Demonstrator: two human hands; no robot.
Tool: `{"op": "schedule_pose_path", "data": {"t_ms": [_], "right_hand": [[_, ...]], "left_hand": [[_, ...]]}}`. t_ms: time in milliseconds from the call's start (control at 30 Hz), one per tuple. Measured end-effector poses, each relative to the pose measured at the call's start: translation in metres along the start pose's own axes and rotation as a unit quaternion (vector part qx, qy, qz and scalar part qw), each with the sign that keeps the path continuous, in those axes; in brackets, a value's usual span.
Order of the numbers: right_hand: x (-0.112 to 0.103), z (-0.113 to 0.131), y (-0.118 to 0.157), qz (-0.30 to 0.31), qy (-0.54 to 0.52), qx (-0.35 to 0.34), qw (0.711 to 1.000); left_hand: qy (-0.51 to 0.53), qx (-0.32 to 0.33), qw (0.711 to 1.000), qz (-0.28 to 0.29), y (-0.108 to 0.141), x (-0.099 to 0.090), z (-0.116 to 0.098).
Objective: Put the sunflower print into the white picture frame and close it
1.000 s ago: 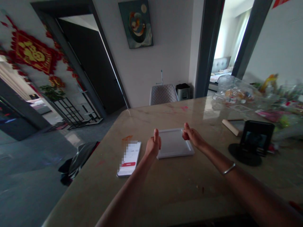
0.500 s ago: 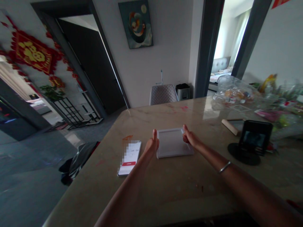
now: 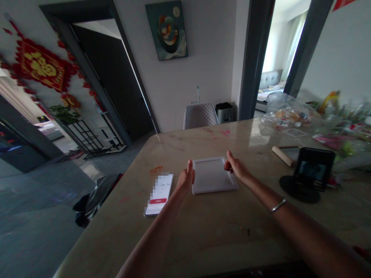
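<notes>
A flat, whitish rectangular panel with a raised rim lies on the stone-topped table between my two hands. At its left edge is my left hand, its fingers curled in and its thumb pointing up. My right hand is by the upper right edge, likewise a fist with the thumb raised. Neither hand visibly holds anything; whether the knuckles touch the rim I cannot tell. Left of my left forearm lies a phone with its screen lit, partly pixelated.
To the right stand a black device on a round base and a light wooden-edged object. Clear plastic bags and packages crowd the far right. Beyond the table are a quilted chair and a bin.
My right hand has shifted slightly right, and its thumb has risen a little. The left hand, panel and phone look almost the same.
</notes>
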State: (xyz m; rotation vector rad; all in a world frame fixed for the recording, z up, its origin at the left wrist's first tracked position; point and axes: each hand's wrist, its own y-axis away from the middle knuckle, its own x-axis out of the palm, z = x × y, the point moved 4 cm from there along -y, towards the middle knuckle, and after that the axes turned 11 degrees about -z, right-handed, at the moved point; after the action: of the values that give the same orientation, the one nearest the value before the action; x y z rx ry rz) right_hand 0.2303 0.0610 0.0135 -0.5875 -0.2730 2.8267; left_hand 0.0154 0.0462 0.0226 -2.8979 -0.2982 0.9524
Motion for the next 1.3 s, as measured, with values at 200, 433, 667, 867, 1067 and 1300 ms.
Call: {"op": "schedule_pose_path", "data": {"t_ms": [200,433,667,867,1067,1300], "right_hand": [[-0.011,-0.015,-0.011,-0.041,0.136,-0.03,0.989],[-0.002,-0.035,-0.015,0.004,0.134,0.019,0.991],[-0.007,-0.029,-0.013,0.008,-0.107,0.137,0.985],[-0.008,0.007,-0.003,-0.013,-0.357,0.054,0.932],[-0.005,0.037,0.018,0.016,-0.353,-0.087,0.932],[0.009,0.055,0.045,0.0,-0.032,-0.267,0.963]], "left_hand": [[-0.071,0.038,0.993,-0.082,-0.009,-0.002,0.006],[-0.099,0.068,0.99,-0.078,-0.009,0.007,0.017],[-0.084,0.055,0.995,-0.028,-0.012,0.009,0.026],[-0.035,0.123,0.99,0.052,0.0,0.021,0.008],[-0.023,0.174,0.977,0.119,0.01,0.028,-0.004],[0.083,0.173,0.97,0.146,0.016,0.033,-0.002]]}}
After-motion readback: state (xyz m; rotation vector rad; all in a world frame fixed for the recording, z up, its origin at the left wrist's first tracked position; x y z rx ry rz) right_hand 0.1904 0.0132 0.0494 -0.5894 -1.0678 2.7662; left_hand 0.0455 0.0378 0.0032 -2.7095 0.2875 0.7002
